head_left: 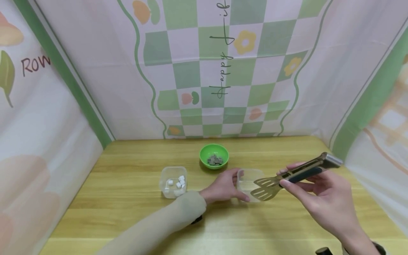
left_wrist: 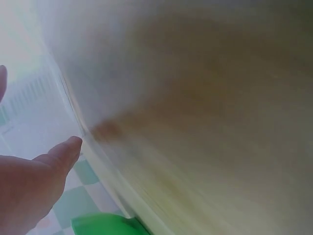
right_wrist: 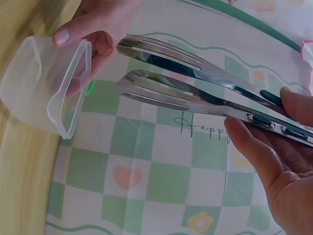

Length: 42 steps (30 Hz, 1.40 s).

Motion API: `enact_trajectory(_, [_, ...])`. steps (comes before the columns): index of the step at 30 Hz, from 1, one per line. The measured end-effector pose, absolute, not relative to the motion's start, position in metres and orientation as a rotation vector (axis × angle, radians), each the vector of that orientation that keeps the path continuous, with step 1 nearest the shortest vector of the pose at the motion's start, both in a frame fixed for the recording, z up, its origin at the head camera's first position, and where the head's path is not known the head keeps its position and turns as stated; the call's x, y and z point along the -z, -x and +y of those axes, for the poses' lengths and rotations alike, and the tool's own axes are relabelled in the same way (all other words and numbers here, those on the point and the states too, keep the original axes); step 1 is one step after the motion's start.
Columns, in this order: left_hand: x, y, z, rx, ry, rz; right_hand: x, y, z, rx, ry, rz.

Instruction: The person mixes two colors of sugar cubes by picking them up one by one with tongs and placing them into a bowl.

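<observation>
A table (head_left: 127,156) has a yellowish-brown wood-grain top, its grain running side to side, with a soft sheen toward the front. Three open containers stand on it. A round, bright green bowl (head_left: 214,149) sits farthest back, near the middle, casting a slight shadow. Nearer the front, to its left, stands a squarish see-through plastic tub (head_left: 163,181) with rounded corners. A similar clear box (head_left: 248,176) stands to the bowl's right, about level with the tub. All three are apart.
</observation>
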<state>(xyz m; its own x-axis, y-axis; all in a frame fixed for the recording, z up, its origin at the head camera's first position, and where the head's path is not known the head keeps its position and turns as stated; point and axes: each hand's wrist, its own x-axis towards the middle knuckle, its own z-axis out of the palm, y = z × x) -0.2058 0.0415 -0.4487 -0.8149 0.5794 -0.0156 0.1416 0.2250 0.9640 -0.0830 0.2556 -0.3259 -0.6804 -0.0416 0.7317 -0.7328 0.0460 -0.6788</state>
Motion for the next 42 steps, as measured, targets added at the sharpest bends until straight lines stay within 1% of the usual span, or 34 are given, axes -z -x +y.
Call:
enact_trajectory(8, [0.449, 0.206, 0.052, -1.616, -0.660, 2.119, 0.323, 0.078, 0.255, -1.687, -0.776, -1.806])
enact_trajectory(20, [0.450, 0.207, 0.065, -1.587, -0.702, 2.191, 0.316, 0.067, 0.252, -1.661, -0.869, -1.826])
enact_trajectory(27, [0.448, 0.204, 0.072, -1.596, -0.701, 2.179, 0.316, 0.066, 0.251, -1.646, -0.869, -1.839])
enact_trajectory(35, [0.444, 0.201, 0.078, -1.522, -0.638, 2.262, 0.317, 0.064, 0.250, -1.640, -0.858, -1.851])
enact_trajectory(42, [0.442, 0.200, 0.079, -1.459, -0.666, 2.310, 0.318, 0.063, 0.251, -1.621, -0.871, -1.873])
